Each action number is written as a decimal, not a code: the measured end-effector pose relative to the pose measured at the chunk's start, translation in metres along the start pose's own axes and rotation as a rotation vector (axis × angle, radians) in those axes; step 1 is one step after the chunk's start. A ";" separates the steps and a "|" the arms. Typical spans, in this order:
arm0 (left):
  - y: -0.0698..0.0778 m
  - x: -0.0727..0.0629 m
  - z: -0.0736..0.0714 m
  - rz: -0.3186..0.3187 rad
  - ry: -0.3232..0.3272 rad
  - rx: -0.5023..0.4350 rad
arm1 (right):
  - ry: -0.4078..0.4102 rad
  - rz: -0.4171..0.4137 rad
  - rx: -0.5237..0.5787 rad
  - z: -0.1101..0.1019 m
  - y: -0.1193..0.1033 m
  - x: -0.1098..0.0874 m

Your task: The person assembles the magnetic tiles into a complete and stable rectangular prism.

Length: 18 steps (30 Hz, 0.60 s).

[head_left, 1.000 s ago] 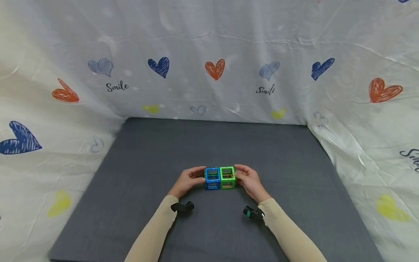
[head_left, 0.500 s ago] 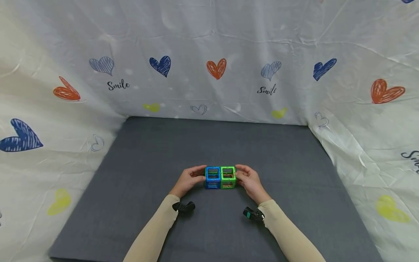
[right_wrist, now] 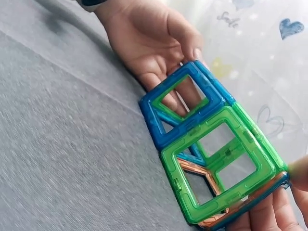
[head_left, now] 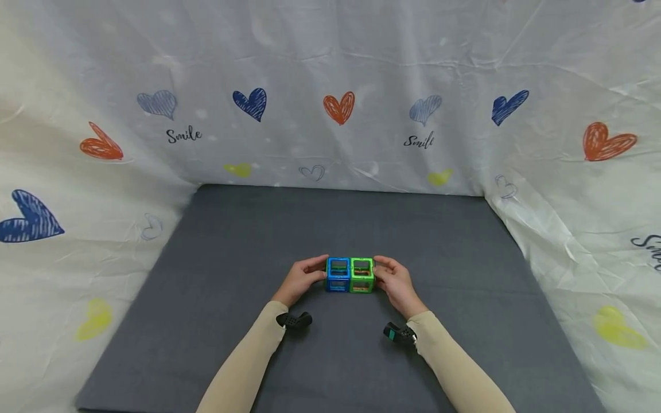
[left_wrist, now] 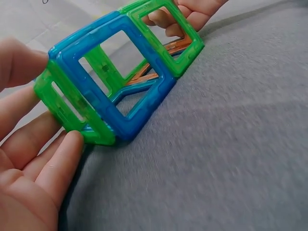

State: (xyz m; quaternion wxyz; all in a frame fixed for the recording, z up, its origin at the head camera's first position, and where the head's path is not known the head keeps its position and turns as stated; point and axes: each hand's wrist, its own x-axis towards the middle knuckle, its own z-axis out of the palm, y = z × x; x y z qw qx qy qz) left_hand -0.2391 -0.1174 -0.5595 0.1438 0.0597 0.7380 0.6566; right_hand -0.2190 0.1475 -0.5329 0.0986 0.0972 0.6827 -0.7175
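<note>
Two joined cubes made of see-through magnetic tiles stand on the cloth, forming one oblong block. The left cube's front and top are blue (head_left: 338, 277); those of the right cube are green (head_left: 362, 277). A green tile (left_wrist: 60, 108) closes the left end, where my left hand (head_left: 296, 279) presses its nearly straight fingers, thumb at the upper corner. My right hand (head_left: 400, 287) rests its fingers against the other end, backed by a blue-edged tile (right_wrist: 250, 207). Orange tile edges (right_wrist: 197, 168) show inside the green cube. The block's rear is partly hidden.
A dark grey cloth (head_left: 330, 223) covers the table. Whitish curtains (head_left: 294, 69) printed with hearts and "Smile" enclose the back and both sides. Each wrist carries a black camera strap (head_left: 294, 321).
Both hands and the tile block have shifted slightly away from me and a little to the right. The two cubes stay joined, with the fingers at the same ends.
</note>
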 end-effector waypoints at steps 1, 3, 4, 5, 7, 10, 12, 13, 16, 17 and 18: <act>0.001 0.001 0.000 -0.002 -0.001 -0.002 | 0.000 0.002 0.002 -0.001 0.000 0.001; 0.002 0.003 0.001 -0.012 -0.006 -0.003 | -0.003 0.003 -0.002 -0.002 0.000 0.003; 0.003 0.005 0.002 -0.016 -0.011 -0.002 | -0.003 0.004 -0.002 -0.003 0.000 0.004; 0.003 0.006 0.002 -0.019 -0.016 -0.002 | -0.002 0.004 -0.002 -0.004 0.000 0.005; 0.004 0.008 0.003 -0.020 -0.024 0.002 | 0.003 0.002 -0.002 -0.005 0.000 0.007; 0.005 0.010 0.004 -0.017 -0.031 0.001 | 0.014 0.002 -0.006 -0.006 0.001 0.009; 0.004 0.011 0.004 -0.012 -0.030 0.000 | 0.017 0.000 -0.010 -0.006 0.000 0.009; 0.004 0.012 0.004 -0.010 -0.028 0.000 | 0.018 -0.001 -0.012 -0.006 0.000 0.009; 0.004 0.012 0.004 -0.009 -0.016 0.004 | 0.014 -0.005 -0.013 -0.006 -0.001 0.008; 0.004 0.011 0.004 -0.001 -0.006 0.013 | 0.009 -0.008 -0.016 -0.006 -0.001 0.008; 0.004 0.011 0.003 0.001 0.006 0.020 | 0.004 -0.008 -0.021 -0.007 -0.002 0.007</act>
